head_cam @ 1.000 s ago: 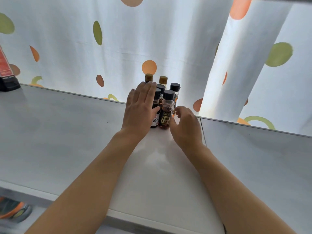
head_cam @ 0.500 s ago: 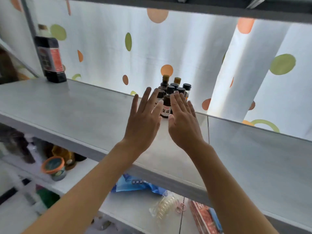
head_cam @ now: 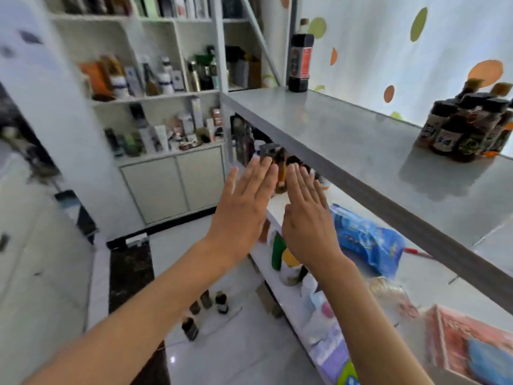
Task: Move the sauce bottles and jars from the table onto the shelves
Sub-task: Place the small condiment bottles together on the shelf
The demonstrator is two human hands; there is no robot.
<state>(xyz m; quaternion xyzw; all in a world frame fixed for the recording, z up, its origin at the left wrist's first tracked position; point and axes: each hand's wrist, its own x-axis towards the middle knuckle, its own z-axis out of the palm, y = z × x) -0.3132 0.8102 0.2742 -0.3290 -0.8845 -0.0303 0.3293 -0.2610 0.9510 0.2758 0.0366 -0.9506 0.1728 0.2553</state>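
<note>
A: What is the biggest thing here?
B: The grey shelf (head_cam: 333,129), running from the upper middle down to the right edge. A tall dark bottle with a red label (head_cam: 300,62) stands at its far left corner, upright.
A: And the sauce bottles?
B: A tight cluster of small dark sauce bottles (head_cam: 469,126) stands on the same shelf, toward its back edge at the right, well apart from the tall bottle. The labels are too blurred to read.
A: What lies below?
B: A lower shelf (head_cam: 280,204) carries a blue bag (head_cam: 369,240); on the floor stand a few small bottles (head_cam: 205,309).
A: The hands?
B: Both are released, fingers straight and together, holding nothing. The left hand (head_cam: 244,207) and right hand (head_cam: 308,215) hang side by side in front of the grey shelf's front edge, below it, backs toward the camera, well apart from the cluster.
</note>
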